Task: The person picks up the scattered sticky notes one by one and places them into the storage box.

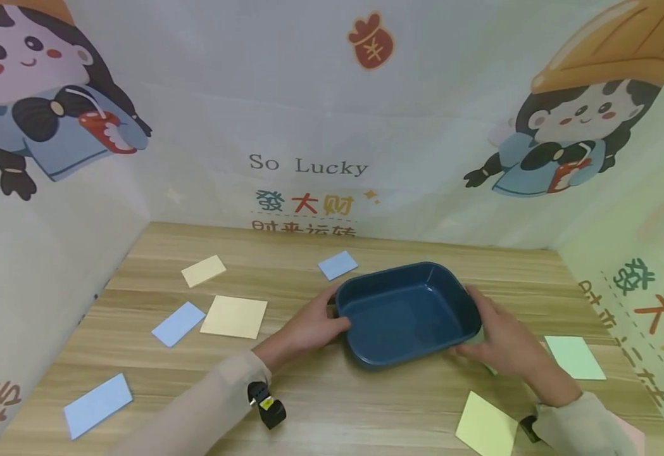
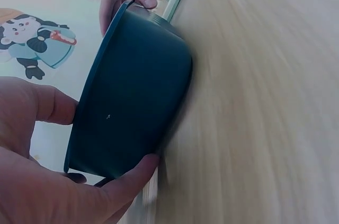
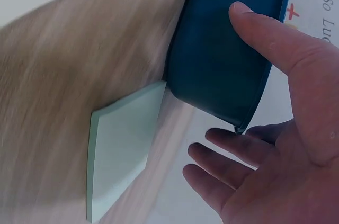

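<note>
A dark blue rectangular dish (image 1: 408, 313) stands on the wooden table (image 1: 332, 405), empty inside. My left hand (image 1: 314, 324) grips its left end: in the left wrist view the thumb (image 2: 47, 105) lies by the rim and a finger (image 2: 132, 175) curls under the wall of the dish (image 2: 137, 102). My right hand (image 1: 502, 339) lies against the right end. There the thumb (image 3: 259, 28) presses the outer wall of the dish (image 3: 222, 49), and the fingers (image 3: 228, 147) stay straight beside the rim. A pale green note (image 3: 122, 150) lies partly under that end.
Paper notes lie scattered on the table: yellow ones (image 1: 203, 270) (image 1: 233, 316), blue ones (image 1: 337, 264) (image 1: 178, 323) (image 1: 97, 405), a green one (image 1: 574, 357) and a yellow-green one (image 1: 485, 425). Printed cartoon walls (image 1: 309, 168) close in the back and both sides.
</note>
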A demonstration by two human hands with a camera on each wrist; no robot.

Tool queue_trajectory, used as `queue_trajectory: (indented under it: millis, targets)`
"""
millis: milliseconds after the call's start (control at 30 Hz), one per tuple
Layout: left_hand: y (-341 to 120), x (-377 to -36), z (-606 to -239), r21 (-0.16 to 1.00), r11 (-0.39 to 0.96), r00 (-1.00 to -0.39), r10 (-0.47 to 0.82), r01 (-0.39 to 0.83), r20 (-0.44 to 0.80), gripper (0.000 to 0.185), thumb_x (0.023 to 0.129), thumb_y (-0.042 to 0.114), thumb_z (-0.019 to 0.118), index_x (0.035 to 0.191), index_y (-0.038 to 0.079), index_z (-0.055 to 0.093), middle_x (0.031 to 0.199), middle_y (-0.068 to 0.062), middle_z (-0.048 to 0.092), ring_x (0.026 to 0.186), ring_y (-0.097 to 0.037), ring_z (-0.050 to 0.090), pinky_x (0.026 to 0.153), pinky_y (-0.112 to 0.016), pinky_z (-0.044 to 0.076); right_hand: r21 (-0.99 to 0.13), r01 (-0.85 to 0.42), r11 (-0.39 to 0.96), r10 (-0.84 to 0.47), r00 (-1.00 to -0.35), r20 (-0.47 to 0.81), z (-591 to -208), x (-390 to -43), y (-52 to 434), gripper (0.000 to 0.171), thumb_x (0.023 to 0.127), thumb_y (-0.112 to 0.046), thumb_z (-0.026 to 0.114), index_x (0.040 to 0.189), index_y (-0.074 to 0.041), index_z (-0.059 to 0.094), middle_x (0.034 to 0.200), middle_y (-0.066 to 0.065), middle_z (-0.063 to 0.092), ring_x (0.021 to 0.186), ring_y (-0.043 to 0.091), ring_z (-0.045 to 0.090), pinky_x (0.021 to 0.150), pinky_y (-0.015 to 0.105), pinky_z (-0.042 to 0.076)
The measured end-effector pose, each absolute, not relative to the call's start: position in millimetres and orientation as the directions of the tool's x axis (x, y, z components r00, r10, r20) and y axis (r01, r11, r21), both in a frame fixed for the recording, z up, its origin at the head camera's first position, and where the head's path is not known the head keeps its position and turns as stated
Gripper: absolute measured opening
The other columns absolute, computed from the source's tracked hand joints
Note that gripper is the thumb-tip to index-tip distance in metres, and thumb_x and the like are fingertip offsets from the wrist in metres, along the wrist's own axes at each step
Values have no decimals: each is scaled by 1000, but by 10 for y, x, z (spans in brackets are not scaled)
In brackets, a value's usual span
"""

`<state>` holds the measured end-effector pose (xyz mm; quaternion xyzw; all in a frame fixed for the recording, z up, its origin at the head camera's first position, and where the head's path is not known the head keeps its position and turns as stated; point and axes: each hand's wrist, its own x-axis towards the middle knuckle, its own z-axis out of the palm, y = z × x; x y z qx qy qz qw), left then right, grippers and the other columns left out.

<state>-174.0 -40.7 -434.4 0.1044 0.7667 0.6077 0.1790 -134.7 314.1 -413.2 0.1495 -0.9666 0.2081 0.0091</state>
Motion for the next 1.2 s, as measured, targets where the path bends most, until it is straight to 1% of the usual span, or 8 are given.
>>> queue_trajectory:
  millis: [167, 300, 433, 567, 633, 767, 967, 1200]
  targets:
    - [-521, -1667, -4326, 968, 249, -915, 383, -34, -130, 74, 96, 0, 67, 165, -4, 40, 142, -26, 64, 111, -25, 68, 85, -31, 55, -408, -304, 861, -295, -952, 87, -4124, -1330, 3076, 121, 75, -38, 102, 160, 14, 35, 144, 44, 57, 125, 61, 62, 99, 72, 54]
    - [-589, -1608, -4324, 977, 205, -903, 409, -53, -135, 74, 97, -3, 65, 166, -6, 36, 142, -31, 64, 118, -32, 72, 88, -35, 60, -398, -310, 864, -296, -950, 98, -4117, -1274, 3012, 118, 74, -39, 103, 159, 14, 39, 141, 41, 61, 123, 59, 65, 96, 72, 56]
    - [-631, -1550, -4311, 975, 212, -902, 406, -63, -146, 75, 98, -3, 65, 166, -7, 34, 147, -31, 60, 123, -34, 71, 88, -38, 61, -372, -322, 871, -300, -947, 117, -4116, -1206, 2960, 114, 73, -39, 103, 158, 10, 44, 140, 36, 65, 118, 56, 68, 91, 70, 59]
    - [-667, -1503, -4293, 974, 217, -899, 412, -59, -146, 76, 97, -4, 64, 166, -6, 34, 141, -29, 65, 112, -30, 73, 80, -35, 58, -356, -334, 873, -305, -942, 138, -4111, -1141, 2916, 110, 71, -41, 104, 155, 4, 49, 135, 29, 69, 111, 51, 72, 84, 65, 62]
    - [-688, -1479, -4288, 974, 217, -899, 413, -59, -146, 76, 96, -5, 64, 166, -5, 35, 140, -29, 66, 111, -29, 73, 80, -34, 58, -358, -326, 875, -296, -945, 135, -4108, -1109, 2888, 109, 70, -43, 104, 153, 2, 50, 132, 26, 71, 108, 48, 73, 82, 63, 62]
    - [-731, -1427, -4275, 967, 249, -908, 392, -54, -151, 79, 95, -3, 66, 167, -3, 37, 145, -27, 62, 112, -30, 72, 79, -37, 60, -348, -295, 890, -270, -955, 119, -4100, -1035, 2821, 109, 70, -48, 103, 153, -1, 51, 130, 23, 72, 107, 47, 73, 78, 63, 62]
    - [-803, -1351, -4263, 967, 248, -908, 391, -54, -151, 79, 94, -4, 66, 168, -1, 38, 159, -26, 51, 125, -36, 69, 85, -39, 63, -308, -301, 903, -272, -953, 133, -4112, -923, 2731, 108, 69, -49, 103, 153, -3, 53, 127, 21, 74, 105, 43, 74, 75, 60, 63]
    - [-881, -1280, -4243, 966, 252, -903, 400, -55, -155, 80, 93, -4, 65, 168, -1, 37, 161, -27, 48, 122, -34, 70, 83, -36, 62, -297, -299, 907, -268, -953, 140, -4130, -811, 2654, 107, 68, -51, 103, 151, -5, 53, 117, 16, 76, 92, 35, 75, 65, 52, 61]
